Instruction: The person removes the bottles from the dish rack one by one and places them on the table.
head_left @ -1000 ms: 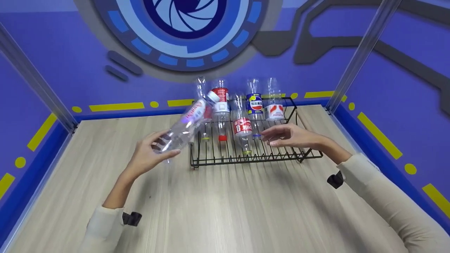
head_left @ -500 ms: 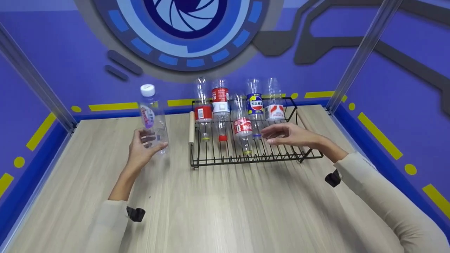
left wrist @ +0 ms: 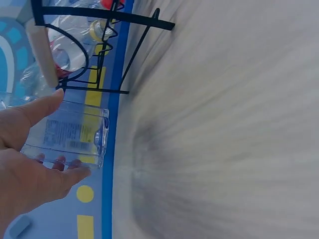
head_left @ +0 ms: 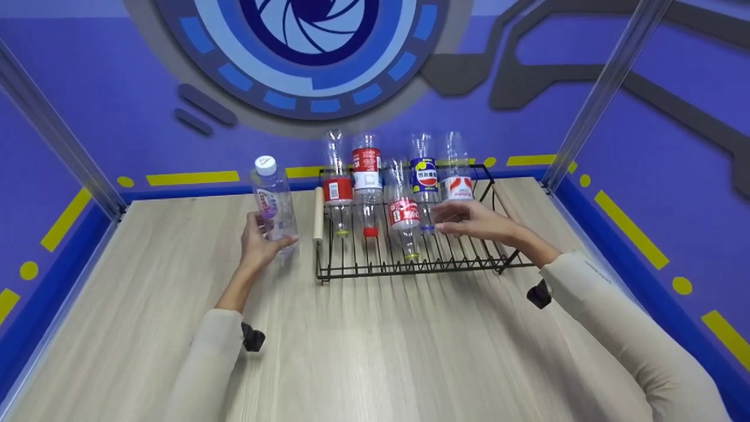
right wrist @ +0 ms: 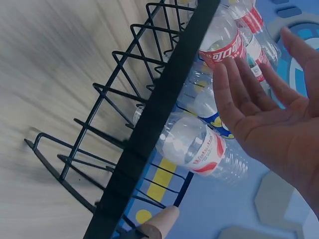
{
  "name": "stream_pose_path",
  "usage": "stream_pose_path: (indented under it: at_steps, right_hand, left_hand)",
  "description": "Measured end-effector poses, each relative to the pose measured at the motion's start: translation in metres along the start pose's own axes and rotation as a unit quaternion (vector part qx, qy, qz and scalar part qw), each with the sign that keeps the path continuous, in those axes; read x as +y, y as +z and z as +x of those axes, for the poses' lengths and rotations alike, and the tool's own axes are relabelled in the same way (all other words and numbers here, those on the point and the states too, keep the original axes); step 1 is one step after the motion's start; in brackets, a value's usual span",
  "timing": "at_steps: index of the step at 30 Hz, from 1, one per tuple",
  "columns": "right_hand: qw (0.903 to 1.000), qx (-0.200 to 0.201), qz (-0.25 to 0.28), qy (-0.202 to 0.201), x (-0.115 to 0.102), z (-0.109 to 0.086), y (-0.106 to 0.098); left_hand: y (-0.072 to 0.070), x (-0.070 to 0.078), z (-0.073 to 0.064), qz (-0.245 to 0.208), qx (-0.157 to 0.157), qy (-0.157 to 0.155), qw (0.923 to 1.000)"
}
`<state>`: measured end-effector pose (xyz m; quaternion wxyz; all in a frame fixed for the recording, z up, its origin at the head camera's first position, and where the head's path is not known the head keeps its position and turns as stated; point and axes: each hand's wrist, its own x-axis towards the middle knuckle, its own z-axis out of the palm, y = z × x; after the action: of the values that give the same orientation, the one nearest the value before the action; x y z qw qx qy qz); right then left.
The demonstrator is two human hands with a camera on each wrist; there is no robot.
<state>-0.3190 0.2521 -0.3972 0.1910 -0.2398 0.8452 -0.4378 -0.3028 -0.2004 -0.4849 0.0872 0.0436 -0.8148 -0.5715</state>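
My left hand [head_left: 262, 246] grips a clear plastic bottle [head_left: 275, 202] with a white cap, thumb on one side and fingers on the other. The bottle stands upright left of the black wire rack [head_left: 375, 271]; in the left wrist view its base [left wrist: 102, 137] looks slightly above the table. My right hand [head_left: 477, 221] hovers over the rack's right part, its fingers [right wrist: 227, 89] loosely bent and holding nothing. Near it are a blue-labelled bottle [head_left: 424, 176] and a bottle with a red-and-white label [head_left: 457, 187].
Several empty bottles lean cap-down in the rack, among them a red-labelled one [head_left: 404, 212] at the front and a red-capped one [head_left: 368, 167]. Wooden handles [head_left: 319, 214] flank the rack. A blue patterned wall [head_left: 176, 146] rises behind the wooden table [head_left: 351, 351].
My left hand first carried the tilted bottle left, away from the rack, and turned it upright. Since then it has come slightly right and lower. The right hand has barely moved.
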Motion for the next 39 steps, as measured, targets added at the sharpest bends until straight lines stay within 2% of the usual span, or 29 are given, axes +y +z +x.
stream_pose_path:
  at_steps: [5, 11, 20, 29, 39]
  right_hand:
    - [0.9993, 0.01, 0.005, 0.036, -0.001, 0.009, 0.006]
    - [0.9974, 0.014, 0.007, 0.071, -0.006, 0.02, 0.012]
    - [0.9964, 0.001, 0.009, 0.084, -0.004, 0.032, 0.017]
    - [0.9952, -0.007, 0.007, 0.097, 0.0, 0.039, 0.017]
    - [0.9927, -0.004, 0.029, 0.117, 0.0, 0.047, 0.024]
  left_hand:
    - [0.015, -0.006, 0.007, 0.016, 0.002, 0.0, 0.9999]
    - [0.025, -0.011, 0.015, 0.043, 0.008, -0.002, 0.999]
    - [0.034, -0.015, 0.019, 0.079, -0.001, -0.003, 0.9969]
    - [0.047, -0.008, 0.026, 0.091, -0.005, -0.015, 0.9957]
    - [0.046, -0.01, 0.023, 0.109, 0.01, -0.028, 0.9936]
